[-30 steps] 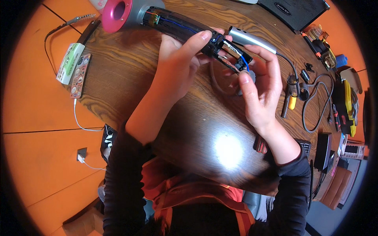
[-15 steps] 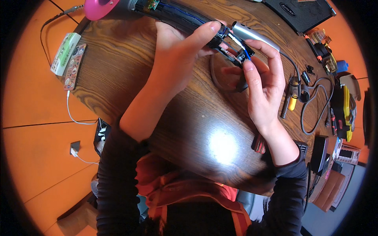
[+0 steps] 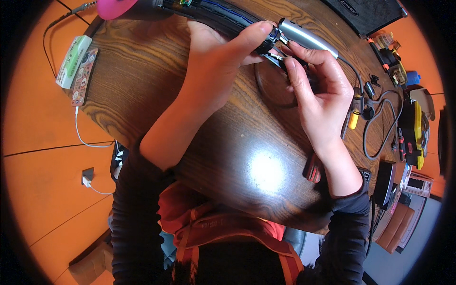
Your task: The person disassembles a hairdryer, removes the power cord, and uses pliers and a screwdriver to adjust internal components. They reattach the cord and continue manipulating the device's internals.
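Observation:
A hair dryer with a pink (image 3: 114, 7) end and an opened dark handle (image 3: 221, 18) lies across the top of the view. Wires and part of a green circuit board show along the handle. My left hand (image 3: 213, 66) is wrapped round the handle near its lower end, thumb on top. At that end, the thumb and fingers of my right hand (image 3: 325, 90) pinch a small black part with wires (image 3: 279, 53); the fingers partly hide it. Just behind them lies a silver tube (image 3: 308, 39) with a dark cable running from its right end.
A wooden table (image 3: 223, 142) lies under my hands. A green-and-white box (image 3: 73, 61) and a sticker-covered phone-like slab (image 3: 85, 78) sit at its left edge. To the right are a yellow-handled tool (image 3: 353, 119), a looped grey cable (image 3: 368, 137) and a red-and-black tool (image 3: 313, 170).
My right-hand fingers have shifted toward the handle's end, and the black frame there now shows less. The hair dryer has moved slightly up and left in view. My left hand keeps its grip.

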`<state>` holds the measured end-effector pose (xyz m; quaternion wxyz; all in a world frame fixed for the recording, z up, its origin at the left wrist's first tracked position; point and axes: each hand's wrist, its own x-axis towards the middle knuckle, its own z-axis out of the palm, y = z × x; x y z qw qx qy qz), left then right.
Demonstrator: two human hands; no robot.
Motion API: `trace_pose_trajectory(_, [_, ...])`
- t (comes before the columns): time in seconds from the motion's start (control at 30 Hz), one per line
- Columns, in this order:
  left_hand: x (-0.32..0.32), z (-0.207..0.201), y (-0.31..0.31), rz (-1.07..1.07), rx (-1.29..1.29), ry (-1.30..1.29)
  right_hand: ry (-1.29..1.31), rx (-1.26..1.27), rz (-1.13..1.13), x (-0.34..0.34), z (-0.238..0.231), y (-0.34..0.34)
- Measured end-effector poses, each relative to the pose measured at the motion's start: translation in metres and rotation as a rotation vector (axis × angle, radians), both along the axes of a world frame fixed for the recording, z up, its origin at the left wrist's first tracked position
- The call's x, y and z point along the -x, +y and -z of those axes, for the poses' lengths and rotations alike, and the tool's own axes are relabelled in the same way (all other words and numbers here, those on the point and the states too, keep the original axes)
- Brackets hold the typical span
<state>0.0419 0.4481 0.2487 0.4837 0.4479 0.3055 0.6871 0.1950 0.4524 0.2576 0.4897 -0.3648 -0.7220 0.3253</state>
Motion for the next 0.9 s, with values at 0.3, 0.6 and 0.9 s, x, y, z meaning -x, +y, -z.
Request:
trace_pose_trajectory(0.3, [-0.006, 0.003, 0.0, 0.08, -0.046, -0.058, 0.195, 0.143, -0.125, -0.003, 0.001, 0.005])
trace_pose_trajectory(0.6, [-0.009, 0.0, -0.002, 0.111, 0.074, -0.02, 0.091, 0.138, -0.101, -0.009, -0.002, 0.009])
trace_pose_trajectory(0.9, [-0.019, 0.015, -0.002, 0.205, 0.08, 0.006, 0.1, 0.064, -0.056, -0.002, 0.005, 0.002])
